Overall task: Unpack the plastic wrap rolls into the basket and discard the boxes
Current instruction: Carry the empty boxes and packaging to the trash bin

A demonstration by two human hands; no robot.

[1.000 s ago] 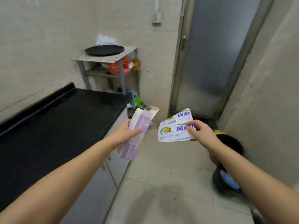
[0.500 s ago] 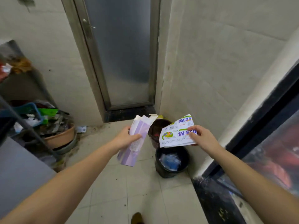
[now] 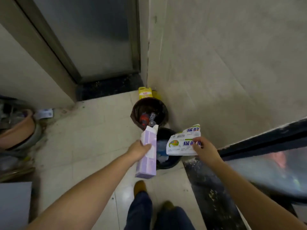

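Observation:
My left hand (image 3: 139, 149) grips a long purple box (image 3: 147, 155) with its top flap open, held upright beside the near bin. My right hand (image 3: 204, 148) holds flattened white boxes (image 3: 182, 141) with blue and green print, just over the right rim of a black waste bin (image 3: 172, 163) on the floor. Blue and white rubbish lies inside that bin. No basket or plastic wrap roll is in view.
A second dark bin (image 3: 149, 105) with a red item and clear plastic stands behind the near one, in the corner. A yellow container (image 3: 145, 93) leans behind it. A frosted door (image 3: 86, 35) is ahead. Basins (image 3: 20, 130) sit at the left. My feet show below.
The view has swung right from the black counter to the corner and tilted down. Both hands with their boxes have come close to the near bin, the white boxes now over its rim.

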